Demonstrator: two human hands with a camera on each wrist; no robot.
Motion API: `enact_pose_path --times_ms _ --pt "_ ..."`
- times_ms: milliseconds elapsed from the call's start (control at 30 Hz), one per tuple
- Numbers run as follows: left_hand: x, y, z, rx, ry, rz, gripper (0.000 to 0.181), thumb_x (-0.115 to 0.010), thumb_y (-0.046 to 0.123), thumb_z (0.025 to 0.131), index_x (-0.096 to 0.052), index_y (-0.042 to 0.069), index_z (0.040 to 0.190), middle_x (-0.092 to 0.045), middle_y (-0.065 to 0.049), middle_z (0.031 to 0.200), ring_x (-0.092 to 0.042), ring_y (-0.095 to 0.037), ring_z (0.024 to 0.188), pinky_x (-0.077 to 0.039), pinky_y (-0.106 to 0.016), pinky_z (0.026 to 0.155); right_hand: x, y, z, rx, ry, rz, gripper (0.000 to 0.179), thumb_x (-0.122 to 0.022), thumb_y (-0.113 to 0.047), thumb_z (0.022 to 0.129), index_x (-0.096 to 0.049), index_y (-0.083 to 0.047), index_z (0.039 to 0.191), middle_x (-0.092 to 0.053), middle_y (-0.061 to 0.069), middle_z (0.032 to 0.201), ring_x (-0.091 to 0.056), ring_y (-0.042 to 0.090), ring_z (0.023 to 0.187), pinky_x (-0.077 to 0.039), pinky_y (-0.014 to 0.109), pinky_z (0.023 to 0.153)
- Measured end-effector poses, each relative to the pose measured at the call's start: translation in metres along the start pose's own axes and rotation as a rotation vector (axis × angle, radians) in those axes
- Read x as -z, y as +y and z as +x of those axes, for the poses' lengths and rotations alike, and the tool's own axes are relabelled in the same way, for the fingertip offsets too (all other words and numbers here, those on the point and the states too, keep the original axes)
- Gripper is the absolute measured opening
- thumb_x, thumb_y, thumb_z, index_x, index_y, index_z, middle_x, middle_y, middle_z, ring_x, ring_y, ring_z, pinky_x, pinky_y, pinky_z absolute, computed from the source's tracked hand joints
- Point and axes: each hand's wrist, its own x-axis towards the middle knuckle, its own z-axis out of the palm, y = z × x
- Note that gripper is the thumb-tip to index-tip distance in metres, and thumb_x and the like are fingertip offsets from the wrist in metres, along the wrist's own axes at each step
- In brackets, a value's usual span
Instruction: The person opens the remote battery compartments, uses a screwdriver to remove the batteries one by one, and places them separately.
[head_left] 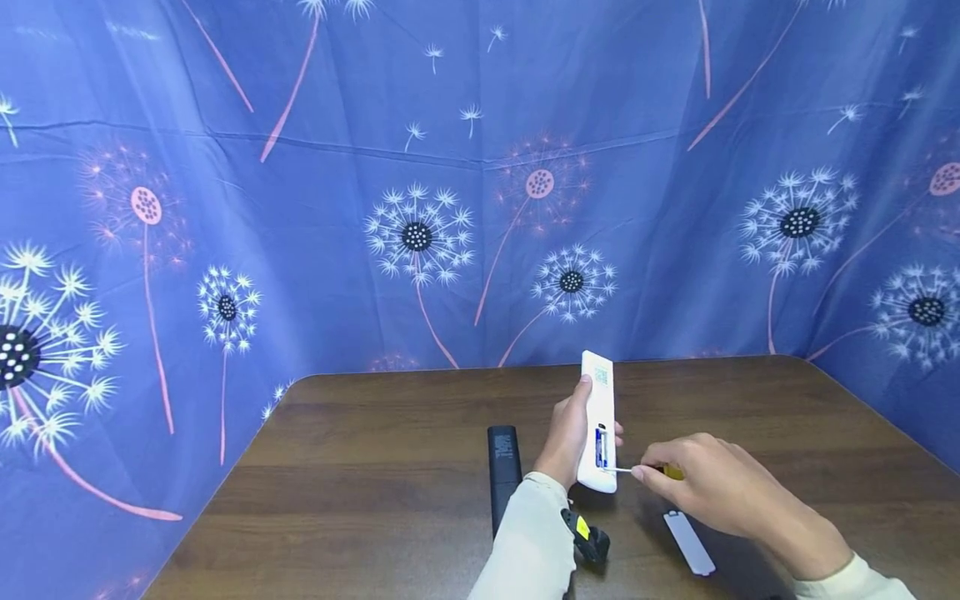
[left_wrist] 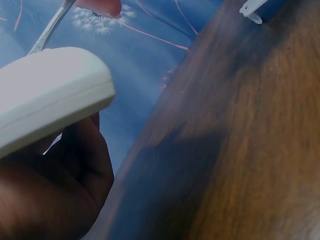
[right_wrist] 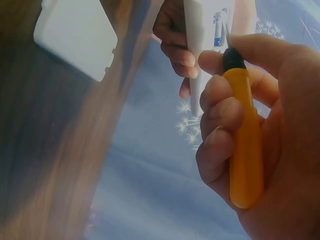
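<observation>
My left hand (head_left: 564, 435) grips a white remote control (head_left: 597, 392) upright above the table, its back facing me. The battery compartment is uncovered, and a blue battery (head_left: 601, 448) shows inside it. In my right hand (head_left: 712, 479) is a screwdriver (right_wrist: 245, 140) with a yellow handle and black collar, the fingers curled round it. Its thin metal shaft (head_left: 622, 470) reaches to the lower end of the compartment. On the table below my right hand lies the white battery cover (head_left: 688, 543). The left wrist view shows the remote's end (left_wrist: 75, 82) from the side.
A long black object (head_left: 504, 458) with a printed label lies left of my left forearm. Beside that sleeve is a small black item with a yellow patch (head_left: 582, 527). Behind the brown wooden table (head_left: 360, 483) hangs a blue dandelion-print cloth (head_left: 315, 208).
</observation>
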Motion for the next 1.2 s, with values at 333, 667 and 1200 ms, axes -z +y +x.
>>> enact_pose_path --times_ms 333,667,1200 --pt "0.000 0.002 0.000 0.022 -0.015 -0.005 0.061 -0.046 0.068 0.096 -0.064 0.016 0.123 -0.067 -0.013 0.078 -0.065 -0.020 0.061 -0.050 -0.030 0.055 -0.004 0.000 0.000 0.013 0.024 -0.042 0.024 -0.068 -0.037 0.096 -0.059 -0.037 0.074 -0.039 -0.025 0.060 -0.039 -0.005 0.055 -0.032 0.023 0.048" --pt "0.002 0.000 0.002 0.025 -0.018 0.021 0.062 -0.048 0.068 0.094 -0.065 0.015 0.123 -0.066 -0.012 0.078 -0.064 -0.019 0.061 -0.051 -0.030 0.055 -0.006 -0.007 0.001 0.034 0.084 -0.143 0.037 -0.073 -0.034 0.092 -0.045 -0.035 0.067 -0.034 -0.023 0.059 -0.035 -0.002 0.053 -0.030 0.025 0.046" --pt "0.004 -0.002 0.000 0.048 -0.032 0.034 0.062 -0.045 0.066 0.097 -0.061 0.016 0.130 -0.066 -0.015 0.088 -0.063 -0.021 0.069 -0.051 -0.029 0.058 -0.014 -0.014 0.000 0.005 0.156 -0.258 0.033 -0.077 -0.035 0.087 -0.051 -0.033 0.068 -0.035 -0.020 0.058 -0.033 0.001 0.049 -0.027 0.027 0.041"
